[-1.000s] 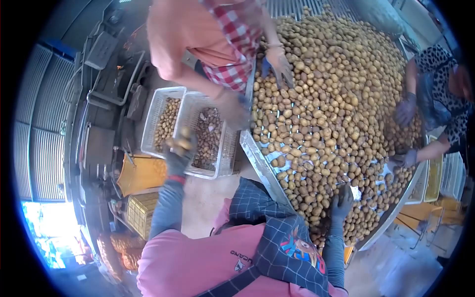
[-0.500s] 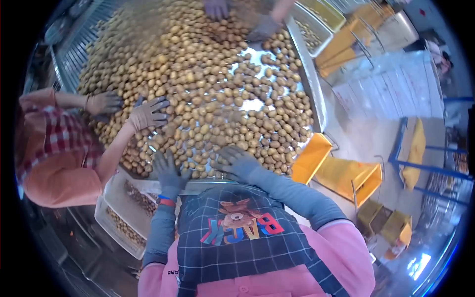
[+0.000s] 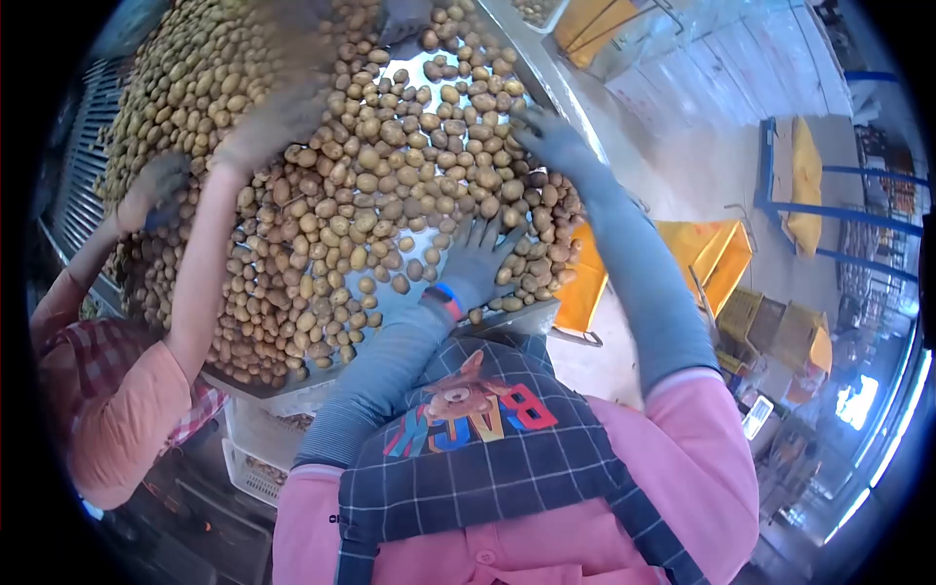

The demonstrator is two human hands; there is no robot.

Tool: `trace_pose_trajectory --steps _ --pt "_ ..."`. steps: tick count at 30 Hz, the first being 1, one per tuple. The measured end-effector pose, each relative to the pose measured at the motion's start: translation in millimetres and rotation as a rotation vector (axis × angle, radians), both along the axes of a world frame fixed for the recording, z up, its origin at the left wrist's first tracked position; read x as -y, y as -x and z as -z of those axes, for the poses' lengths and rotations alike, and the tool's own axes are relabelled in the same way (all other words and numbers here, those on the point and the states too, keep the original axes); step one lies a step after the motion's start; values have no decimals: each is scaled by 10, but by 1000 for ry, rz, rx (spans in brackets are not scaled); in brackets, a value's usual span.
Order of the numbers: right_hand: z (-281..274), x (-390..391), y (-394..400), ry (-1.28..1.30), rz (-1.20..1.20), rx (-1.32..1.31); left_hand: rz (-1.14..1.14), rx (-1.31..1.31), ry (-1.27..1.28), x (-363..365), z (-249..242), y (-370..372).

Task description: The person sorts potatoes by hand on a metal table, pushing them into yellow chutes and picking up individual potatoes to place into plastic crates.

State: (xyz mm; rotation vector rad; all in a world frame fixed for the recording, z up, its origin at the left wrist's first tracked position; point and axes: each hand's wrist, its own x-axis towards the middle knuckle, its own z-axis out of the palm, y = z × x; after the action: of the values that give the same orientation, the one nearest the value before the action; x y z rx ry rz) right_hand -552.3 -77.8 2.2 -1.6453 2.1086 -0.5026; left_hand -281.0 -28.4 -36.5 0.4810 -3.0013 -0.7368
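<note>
A thick layer of small, round potatoes (image 3: pixel 368 182) covers a metal sorting table (image 3: pixel 398 300), its shiny surface bare in patches. My left hand (image 3: pixel 476 259), in a grey glove with a blue and red band at the wrist, lies over potatoes near the front edge, fingers spread. Farther out, along the right rim, my right hand (image 3: pixel 552 141) reaches with outstretched fingers against potatoes, also gloved in grey. Neither hand is closed around a potato. Grey sleeves cover both my forearms.
At left, a co-worker's gloved hands (image 3: pixel 268 127) work among the potatoes, blurred. Another gloved hand (image 3: pixel 405 19) shows at the far side. An orange-yellow chute (image 3: pixel 582 283) hangs at the right front corner. A white crate (image 3: pixel 255 473) stands below the front edge.
My view has turned. My right hand has gone from the front edge out to the right rim, and my left hand has crossed rightward. The co-worker's hands have moved too.
</note>
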Motion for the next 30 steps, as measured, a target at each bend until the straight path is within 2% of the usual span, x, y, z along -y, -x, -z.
trace_pose_trajectory --steps 1,2,3,4,5,7,9,10,12,13,15,17,19,21,23,24,25,26,28,30 --pt "115 222 -18 -168 88 14 1 22 31 18 -28 75" --pt "148 277 -344 -273 65 -417 31 11 -11 67 -79 69" --pt "-33 344 -663 -365 25 -418 31 18 -14 188 -71 -32" --pt "157 231 -839 -244 -141 -519 121 -52 -192 341 -30 -255" --pt "181 32 -942 -250 -142 -507 206 -127 -367 518 -18 -497" --pt "122 -435 -1035 -106 -353 -392 -22 -134 -246 821 -287 -1172" --pt "154 -907 -764 -36 -458 -388 -172 116 72 841 -481 -1840" --pt "117 -1046 -595 -58 -478 -406 -169 116 75 750 -529 -2057" --pt "77 -1213 -294 -78 -504 -427 -99 383 24 571 -584 -2341" --pt "108 -1187 -116 -96 -452 -421 -104 381 29 491 -437 -2325" --pt "238 -951 49 -108 -399 -413 -51 232 256 204 -56 -2135" --pt "411 -598 -11 -172 -183 -349 -111 235 100 118 -198 -1515" --pt "347 -184 -322 -117 103 -166 -48 133 91 241 -104 -961" --pt "531 178 -622 -71 113 -378 -99 92 172 277 -123 -379" --pt "539 318 -884 -49 3 -161 -127 185 226 287 -40 46" --pt "482 238 -941 -83 -146 -192 -130 286 91 303 -179 166" --pt "368 128 -990 -119 -301 -226 -116 280 89 297 -150 139" --pt "260 -96 -924 -139 -450 -211 -31 147 35 315 -103 9" --pt "261 -597 -754 59 -568 -316 208 -125 -12 437 -136 -418" --pt "107 -1000 -509 -132 -614 -304 173 -105 -6 549 -473 -1053"
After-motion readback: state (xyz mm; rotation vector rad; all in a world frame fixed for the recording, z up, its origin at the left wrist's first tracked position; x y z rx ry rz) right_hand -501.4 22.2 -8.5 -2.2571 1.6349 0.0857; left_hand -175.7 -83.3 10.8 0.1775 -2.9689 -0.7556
